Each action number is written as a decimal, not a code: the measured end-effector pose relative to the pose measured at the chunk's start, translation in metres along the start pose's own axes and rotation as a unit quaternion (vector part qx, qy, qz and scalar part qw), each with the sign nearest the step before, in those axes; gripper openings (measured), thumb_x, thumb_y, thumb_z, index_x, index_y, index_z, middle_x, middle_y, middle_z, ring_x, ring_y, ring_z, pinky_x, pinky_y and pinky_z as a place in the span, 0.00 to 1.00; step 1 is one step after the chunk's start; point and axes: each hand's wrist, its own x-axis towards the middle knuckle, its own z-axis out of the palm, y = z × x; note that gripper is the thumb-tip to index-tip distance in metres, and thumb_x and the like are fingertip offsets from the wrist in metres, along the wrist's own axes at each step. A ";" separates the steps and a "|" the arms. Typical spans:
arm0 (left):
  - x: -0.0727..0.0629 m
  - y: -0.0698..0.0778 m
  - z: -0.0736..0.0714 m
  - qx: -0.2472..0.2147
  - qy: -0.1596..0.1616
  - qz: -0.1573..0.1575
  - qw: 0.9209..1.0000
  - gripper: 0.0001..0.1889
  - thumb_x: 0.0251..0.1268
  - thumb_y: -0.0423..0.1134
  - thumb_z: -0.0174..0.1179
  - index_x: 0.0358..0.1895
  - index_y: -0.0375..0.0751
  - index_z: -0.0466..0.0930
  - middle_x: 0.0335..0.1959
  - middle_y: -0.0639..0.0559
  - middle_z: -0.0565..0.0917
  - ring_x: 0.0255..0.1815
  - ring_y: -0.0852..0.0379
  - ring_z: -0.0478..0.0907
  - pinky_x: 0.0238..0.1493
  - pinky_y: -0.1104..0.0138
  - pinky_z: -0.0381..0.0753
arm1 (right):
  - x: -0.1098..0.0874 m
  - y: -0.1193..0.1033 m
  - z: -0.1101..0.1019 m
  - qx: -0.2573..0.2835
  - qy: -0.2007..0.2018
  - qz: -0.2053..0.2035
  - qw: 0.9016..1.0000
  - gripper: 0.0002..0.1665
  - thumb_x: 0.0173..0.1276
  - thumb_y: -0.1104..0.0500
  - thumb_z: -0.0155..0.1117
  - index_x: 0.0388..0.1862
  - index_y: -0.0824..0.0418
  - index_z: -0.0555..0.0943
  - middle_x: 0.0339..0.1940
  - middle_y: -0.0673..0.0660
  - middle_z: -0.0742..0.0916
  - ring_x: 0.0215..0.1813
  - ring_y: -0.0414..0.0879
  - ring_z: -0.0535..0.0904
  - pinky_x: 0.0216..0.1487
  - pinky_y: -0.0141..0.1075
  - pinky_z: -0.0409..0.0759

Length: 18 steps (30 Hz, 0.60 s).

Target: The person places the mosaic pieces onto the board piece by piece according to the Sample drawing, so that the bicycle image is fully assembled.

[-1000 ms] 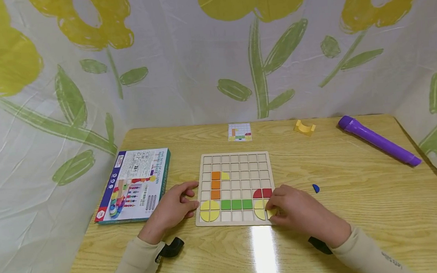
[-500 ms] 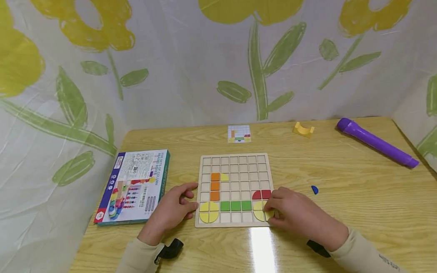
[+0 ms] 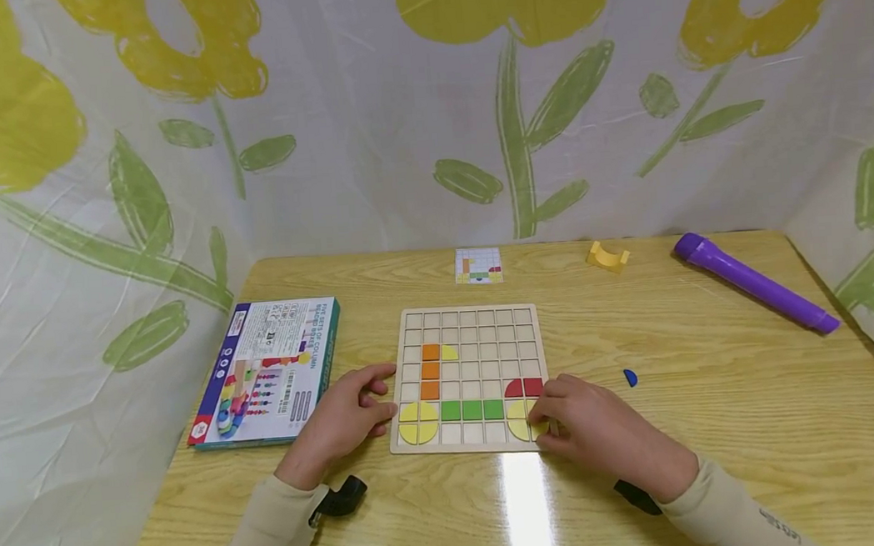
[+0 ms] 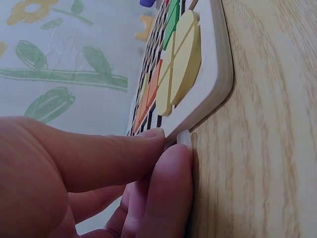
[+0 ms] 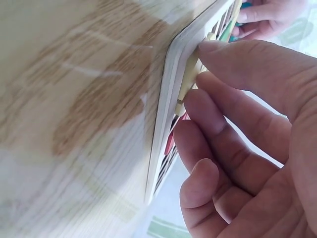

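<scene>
A wooden grid board (image 3: pixel 478 329) lies on the table. In its cells are orange squares (image 3: pixel 430 371), green squares (image 3: pixel 472 409), red pieces (image 3: pixel 522 387) and a single yellow quarter (image 3: pixel 449 352). Four-part yellow circles occupy the lower corners, the left circle (image 3: pixel 419 423) fully visible. My left hand (image 3: pixel 344 416) holds the board's left edge between thumb and finger; the left wrist view shows the thumb (image 4: pixel 124 156) against the rim. At the lower right corner, my right hand (image 3: pixel 597 426) has its thumb and fingers on a yellow quarter-circle piece (image 5: pixel 189 77), partly hidden by them.
A blue half-round piece (image 3: pixel 631 377) lies right of the board. Behind it are a pattern card (image 3: pixel 478 266), a yellow arch block (image 3: pixel 607 257) and a purple microphone-shaped object (image 3: pixel 756 283). A toy box (image 3: pixel 270 371) lies on the left.
Both hands keep their places at the board. The right fingers have shifted very slightly over the yellow quarter-circle piece; the other pieces have not moved.
</scene>
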 end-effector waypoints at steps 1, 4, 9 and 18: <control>0.000 0.000 0.000 0.000 -0.001 0.001 1.000 0.31 0.74 0.29 0.68 0.77 0.47 0.76 0.57 0.43 0.78 0.46 0.52 0.79 0.40 0.65 0.91 | 0.000 0.000 0.000 0.000 -0.002 0.001 1.000 0.08 0.62 0.58 0.84 0.38 0.50 0.91 0.37 0.42 0.86 0.40 0.34 0.74 0.39 0.29 0.81; 0.000 0.000 0.000 0.000 -0.002 0.003 1.000 0.31 0.74 0.29 0.67 0.78 0.46 0.75 0.57 0.43 0.78 0.46 0.52 0.79 0.40 0.65 0.91 | 0.000 0.000 0.000 -0.003 -0.005 0.000 1.000 0.09 0.62 0.58 0.84 0.38 0.50 0.91 0.38 0.41 0.86 0.41 0.34 0.76 0.41 0.31 0.83; 0.000 0.000 0.000 -0.001 -0.003 0.003 1.000 0.30 0.74 0.29 0.67 0.78 0.46 0.75 0.57 0.43 0.78 0.45 0.52 0.79 0.40 0.65 0.91 | 0.001 0.000 0.000 -0.008 -0.002 -0.005 1.000 0.10 0.60 0.58 0.85 0.38 0.50 0.91 0.39 0.42 0.86 0.41 0.35 0.77 0.41 0.31 0.84; -0.001 0.000 0.001 -0.001 -0.002 0.001 1.000 0.31 0.74 0.29 0.68 0.77 0.46 0.76 0.57 0.42 0.78 0.46 0.51 0.78 0.40 0.65 0.91 | -0.001 0.006 -0.007 -0.014 0.002 -0.006 1.000 0.07 0.65 0.57 0.82 0.41 0.51 0.92 0.40 0.43 0.87 0.45 0.38 0.81 0.45 0.34 0.87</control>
